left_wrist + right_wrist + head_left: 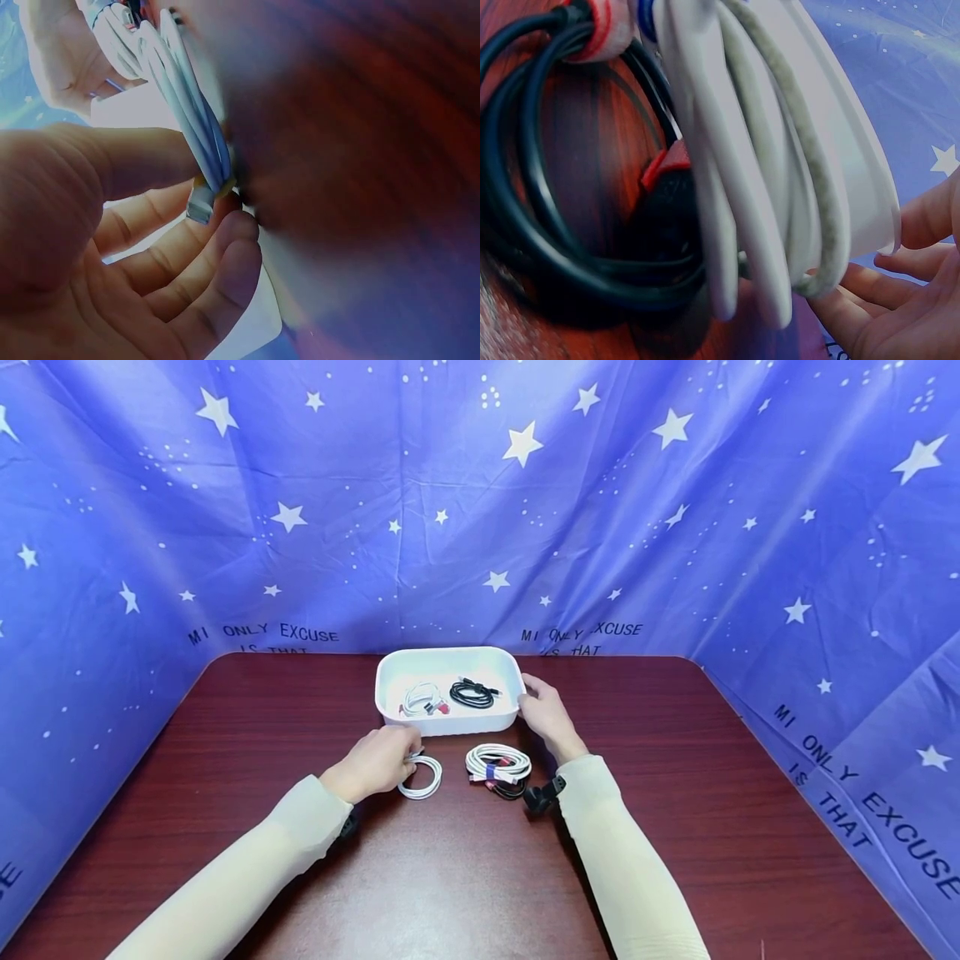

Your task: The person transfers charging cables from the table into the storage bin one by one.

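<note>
A coiled white cable [422, 778] stands at the table just in front of a white plastic box [457, 724]. My left hand [375, 762] pinches this coil between thumb and fingers; its plug end [199, 205] shows beside the fingertips in the left wrist view. At the box's right end, my right hand [549, 714] holds the rim. Inside the box lie a white cable coil with red parts [424, 699] and a black cable coil [472, 693].
Right of the held coil, a thicker white cable coil [498, 762] with a blue tie lies over a black cable coil [532, 187] with a red tie. All stand on a dark red wood-grain table [285, 710]. Blue star-printed cloth [450, 468] hangs behind and at both sides.
</note>
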